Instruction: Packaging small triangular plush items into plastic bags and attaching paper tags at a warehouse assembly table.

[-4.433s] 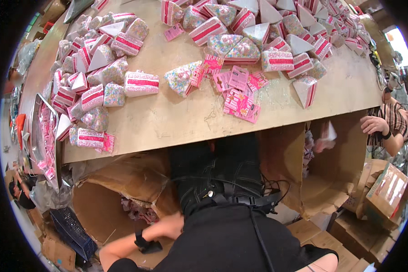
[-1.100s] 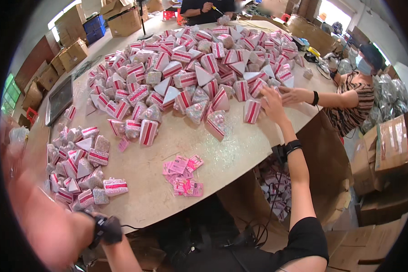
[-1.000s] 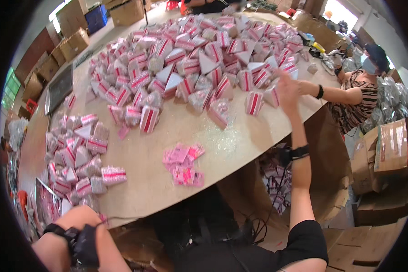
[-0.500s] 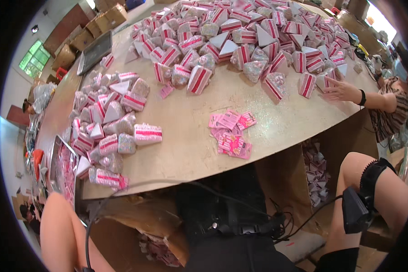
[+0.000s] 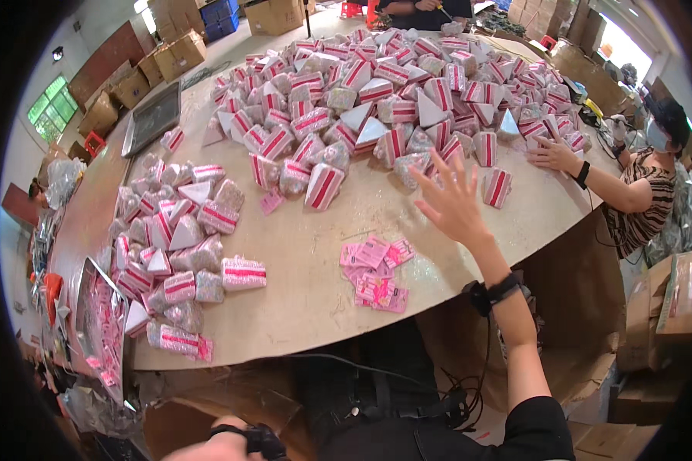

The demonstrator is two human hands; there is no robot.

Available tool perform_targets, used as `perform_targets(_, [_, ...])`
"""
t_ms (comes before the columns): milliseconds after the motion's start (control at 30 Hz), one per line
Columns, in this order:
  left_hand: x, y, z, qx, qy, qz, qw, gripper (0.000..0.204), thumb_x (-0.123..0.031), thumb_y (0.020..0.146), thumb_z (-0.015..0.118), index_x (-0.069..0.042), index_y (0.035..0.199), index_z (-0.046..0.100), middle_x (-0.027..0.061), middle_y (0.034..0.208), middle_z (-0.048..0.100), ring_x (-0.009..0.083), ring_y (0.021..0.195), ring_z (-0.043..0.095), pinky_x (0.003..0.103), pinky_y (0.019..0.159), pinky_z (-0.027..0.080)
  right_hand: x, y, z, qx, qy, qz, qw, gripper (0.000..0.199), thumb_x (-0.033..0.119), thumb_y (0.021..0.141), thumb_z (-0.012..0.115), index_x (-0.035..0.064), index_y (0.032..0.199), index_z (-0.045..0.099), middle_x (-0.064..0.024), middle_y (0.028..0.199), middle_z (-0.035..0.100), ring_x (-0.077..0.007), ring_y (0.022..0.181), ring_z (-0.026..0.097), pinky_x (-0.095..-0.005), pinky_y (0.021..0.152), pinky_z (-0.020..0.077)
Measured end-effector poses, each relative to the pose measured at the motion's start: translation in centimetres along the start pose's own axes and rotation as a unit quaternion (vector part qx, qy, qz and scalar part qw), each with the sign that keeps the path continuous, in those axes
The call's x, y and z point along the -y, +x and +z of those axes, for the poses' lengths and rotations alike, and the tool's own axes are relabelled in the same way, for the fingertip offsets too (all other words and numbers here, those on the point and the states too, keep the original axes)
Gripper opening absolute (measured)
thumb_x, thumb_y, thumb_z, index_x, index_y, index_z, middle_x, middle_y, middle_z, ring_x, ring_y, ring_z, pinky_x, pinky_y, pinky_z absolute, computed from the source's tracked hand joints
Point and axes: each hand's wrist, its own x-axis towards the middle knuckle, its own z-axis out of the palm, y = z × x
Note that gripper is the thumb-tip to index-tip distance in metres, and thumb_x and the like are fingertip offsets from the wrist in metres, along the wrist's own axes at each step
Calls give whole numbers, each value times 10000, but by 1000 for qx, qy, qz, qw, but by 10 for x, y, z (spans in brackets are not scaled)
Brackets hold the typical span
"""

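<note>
The left hand (image 5: 227, 422) is low, beside the box (image 5: 165, 426); its grip cannot be determined. Cards (image 5: 373, 252) lie near the front edge of the bench (image 5: 300, 300). The right hand (image 5: 455, 203), empty, fingers spread wide, is over the bench, before the large pile of cake slices (image 5: 392, 73). A co-worker's hand (image 5: 557, 157) is at the pile's right.

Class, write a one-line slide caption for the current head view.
The wearer's open right hand extends over a table bearing heaped cake-slice shapes and pink cards.
</note>
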Motion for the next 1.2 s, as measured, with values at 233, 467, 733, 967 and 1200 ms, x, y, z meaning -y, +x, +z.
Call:
perform_targets(233, [-32,-112,-49,479,64,-524,701,340,-61,794,645,-11,1119,556,125,907,646,301,849,617,384,754,506,-84,1,49,66,-73,39,994,540,339,849,644,357,1367,496,-20,1396,438,-316,1356,318,-600,1007,324])
perform_targets(467, [-50,-138,-69,526,137,-604,583,442,74,742,591,9,1177,545,134,902,630,277,793,598,365,740,494,-127,-5,31,27,-44,165,985,519,275,837,650,283,1343,535,-31,1253,554,-327,1321,378,-496,1036,345])
perform_targets(733, [-51,-150,-80,518,203,-630,542,417,51,810,553,24,1225,523,142,895,636,236,808,601,339,754,494,-234,-18,41,107,-135,185,968,560,272,832,646,240,1370,494,-21,1290,521,-311,1342,349,-522,1044,308])
perform_targets(967, [-46,-168,-84,532,222,-591,564,400,47,810,544,27,1210,528,136,868,607,232,782,590,340,740,478,-317,-39,61,15,-114,249,962,559,331,916,564,202,1435,397,-61,1424,424,-335,1352,331,-539,1080,255])
perform_targets(1200, [-53,-188,-94,506,232,-598,577,335,51,810,555,23,1144,549,133,840,589,232,755,581,345,726,473,-279,-36,56,-45,-149,228,961,539,333,949,505,140,1437,380,-155,1480,354,-379,1308,372,-546,1062,292])
